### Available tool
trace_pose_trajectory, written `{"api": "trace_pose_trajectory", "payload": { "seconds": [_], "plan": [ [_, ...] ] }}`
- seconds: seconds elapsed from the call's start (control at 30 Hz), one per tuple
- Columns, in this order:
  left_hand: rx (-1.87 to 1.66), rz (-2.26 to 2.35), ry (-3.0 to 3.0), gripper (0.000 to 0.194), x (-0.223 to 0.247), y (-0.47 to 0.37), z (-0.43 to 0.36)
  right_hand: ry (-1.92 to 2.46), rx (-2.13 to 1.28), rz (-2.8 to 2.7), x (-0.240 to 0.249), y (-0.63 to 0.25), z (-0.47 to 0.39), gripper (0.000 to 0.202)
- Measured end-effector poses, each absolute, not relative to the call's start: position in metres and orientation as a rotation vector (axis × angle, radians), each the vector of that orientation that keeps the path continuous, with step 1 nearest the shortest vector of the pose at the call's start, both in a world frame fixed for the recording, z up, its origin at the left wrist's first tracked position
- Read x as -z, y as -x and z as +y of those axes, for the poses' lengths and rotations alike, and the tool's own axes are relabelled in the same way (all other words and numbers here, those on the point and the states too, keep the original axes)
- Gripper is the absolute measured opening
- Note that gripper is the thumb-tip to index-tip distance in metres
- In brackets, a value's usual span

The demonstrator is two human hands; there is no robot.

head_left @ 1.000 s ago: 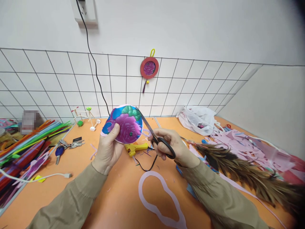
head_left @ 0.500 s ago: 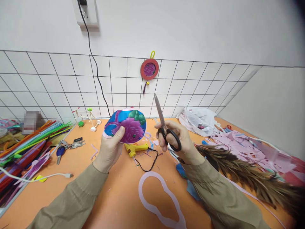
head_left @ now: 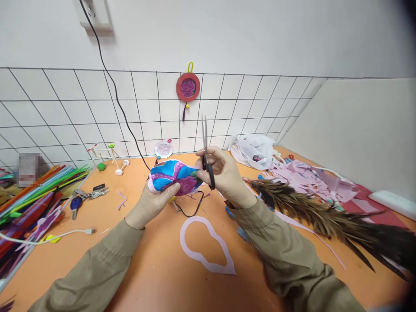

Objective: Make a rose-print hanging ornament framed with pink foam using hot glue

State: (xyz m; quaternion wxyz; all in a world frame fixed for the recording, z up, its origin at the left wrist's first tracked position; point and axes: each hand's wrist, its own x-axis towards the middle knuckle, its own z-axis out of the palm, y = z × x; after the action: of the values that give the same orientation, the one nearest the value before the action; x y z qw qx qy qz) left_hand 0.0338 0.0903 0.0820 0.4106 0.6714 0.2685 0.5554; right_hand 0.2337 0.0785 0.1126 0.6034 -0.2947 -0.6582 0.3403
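Left hand [head_left: 151, 203]: grips disc [head_left: 173, 175], now tilted flat.
Right hand [head_left: 224, 175]: holds scissors [head_left: 206, 149], blades raised, pinching disc's edge.

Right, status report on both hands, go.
Left hand holds flower disc. Right hand grips scissors, blades up, fingers touching disc edge. Pink cutout on table below.

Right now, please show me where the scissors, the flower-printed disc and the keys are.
scissors [head_left: 204, 134]: head view, on the shut blades that point up.
flower-printed disc [head_left: 169, 173]: head view, on its blue upper face.
keys [head_left: 75, 203]: head view, on the blue key head.
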Motion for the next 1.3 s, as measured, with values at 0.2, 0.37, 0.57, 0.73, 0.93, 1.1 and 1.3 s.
{"api": "trace_pose_trajectory", "payload": {
  "seconds": [0.2, 0.37, 0.57, 0.73, 0.93, 1.1, 1.3],
  "plan": [
    [-1.141, 0.539, -1.195, 0.037, -0.073, -0.03, 0.072, 0.768, -0.926, -1.574, -0.114, -0.241, 0.061, 0.038],
    [-1.164, 0.551, -0.847, 0.031, -0.064, -0.032, 0.05, 0.902, -1.142, -1.559, -0.101, -0.249, 0.046, 0.037],
    [-1.252, 0.703, -0.776, 0.028, -0.06, -0.043, 0.024, 0.923, -1.317, -1.509, -0.081, -0.249, 0.041, 0.044],
    [-1.313, 0.779, -0.821, 0.031, -0.06, -0.041, 0.019, 0.911, -1.364, -1.582, -0.078, -0.248, 0.042, 0.041],
    [-1.303, 0.786, -0.887, 0.035, -0.059, -0.036, 0.023, 0.933, -1.364, -1.67, -0.083, -0.251, 0.041, 0.042],
    [-1.26, 0.776, -0.978, 0.037, -0.064, -0.036, 0.028, 0.904, -1.37, -1.719, -0.091, -0.26, 0.039, 0.038],
    [-1.198, 0.793, -1.095, 0.03, -0.069, -0.034, 0.036, 0.853, -1.465, -1.67, -0.09, -0.265, 0.042, 0.05]
  ]
}}
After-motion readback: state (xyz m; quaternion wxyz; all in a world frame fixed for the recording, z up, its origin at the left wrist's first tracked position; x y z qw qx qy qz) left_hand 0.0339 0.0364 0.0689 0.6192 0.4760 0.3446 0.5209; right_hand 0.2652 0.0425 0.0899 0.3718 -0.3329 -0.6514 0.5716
